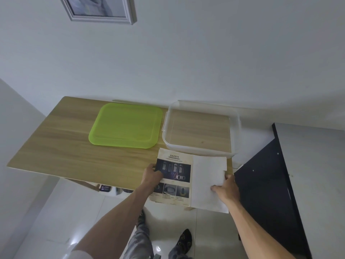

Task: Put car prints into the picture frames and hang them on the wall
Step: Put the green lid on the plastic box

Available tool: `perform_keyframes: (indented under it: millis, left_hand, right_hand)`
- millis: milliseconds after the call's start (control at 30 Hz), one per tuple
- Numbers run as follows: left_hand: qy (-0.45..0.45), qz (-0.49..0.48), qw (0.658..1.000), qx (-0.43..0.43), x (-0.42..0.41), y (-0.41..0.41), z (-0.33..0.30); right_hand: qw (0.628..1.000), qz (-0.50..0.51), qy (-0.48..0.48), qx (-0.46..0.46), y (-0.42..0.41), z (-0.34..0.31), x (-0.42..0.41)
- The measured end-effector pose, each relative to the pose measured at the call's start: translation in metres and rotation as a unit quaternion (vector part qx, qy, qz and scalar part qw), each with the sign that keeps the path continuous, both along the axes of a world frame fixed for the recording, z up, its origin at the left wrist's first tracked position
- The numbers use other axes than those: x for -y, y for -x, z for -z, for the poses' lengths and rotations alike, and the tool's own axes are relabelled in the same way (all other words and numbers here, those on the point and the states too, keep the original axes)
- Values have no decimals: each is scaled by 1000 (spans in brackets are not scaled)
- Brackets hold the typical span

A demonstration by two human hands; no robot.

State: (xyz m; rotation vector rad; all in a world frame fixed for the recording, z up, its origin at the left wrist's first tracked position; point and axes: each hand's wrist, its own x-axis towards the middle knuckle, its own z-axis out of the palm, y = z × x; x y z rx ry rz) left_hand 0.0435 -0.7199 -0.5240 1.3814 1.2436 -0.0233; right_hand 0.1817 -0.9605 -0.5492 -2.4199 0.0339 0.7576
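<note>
- Currently both hands are on paper at the table's [56, 146] near right corner.
- Left hand [151, 176]: fingers curled on the left edge of the print [174, 179], thumb side on top. Gripping it.
- Print: heading reads "SAFETY"; the smaller line under it is too small to read. Big dark photo shows cars from above; three small photos sit in a row below it, with unreadable captions. Margins look yellowed and stained.
- Print's near edge overhangs the table edge.
- Right hand [226, 190]: thumb on top of the white sheet [207, 176], fingers at its right edge. Pinching it.
- White sheet is blank, covers the print's right part and touches it; its near corner hangs past the table.
- Green lid [126, 125] lies flat mid-table, well apart from the print.
- Clear tub [166, 128] stands just right of the lid, open; its near wall sits just behind the print and the sheet.
- Framed picture [130, 14], grey-white moulding, hangs on the wall above the table, cut off by the top edge. Content can't be made out.
- Black panel [268, 184] stands right of the table, close to the right hand.
- Floor: white glossy tiles [56, 221]; person's legs and patterned footwear below.
</note>
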Motion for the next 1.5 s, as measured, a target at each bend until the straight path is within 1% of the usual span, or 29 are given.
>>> perform_keyframes:
  millis: [267, 400, 567, 900, 1167, 1333, 1500]
  left_hand:
    - [101, -31, 993, 58, -20, 16, 0]
    - [112, -22, 991, 74, -33, 26, -6]
    - [132, 0, 988, 83, -50, 42, -11]
    - [160, 36, 979, 123, -94, 58, -31]
    - [196, 62, 959, 193, -113, 36, -58]
    - [198, 90, 950, 225, -123, 7, -73]
    - [216, 95, 942, 239, -117, -38, -85]
  right_hand:
    - [994, 52, -89, -40, 7, -8, 14]
    - [990, 65, -116, -45, 19, -14, 10]
    - [989, 67, -121, -48, 36, -25, -2]
    - [982, 88, -164, -24, 58, -48, -18]
    - [976, 97, -196, 18, 58, -81, -30]
    - [966, 118, -225, 49, 37, -98, -32]
    - [953, 150, -250, 85, 5, -115, -24]
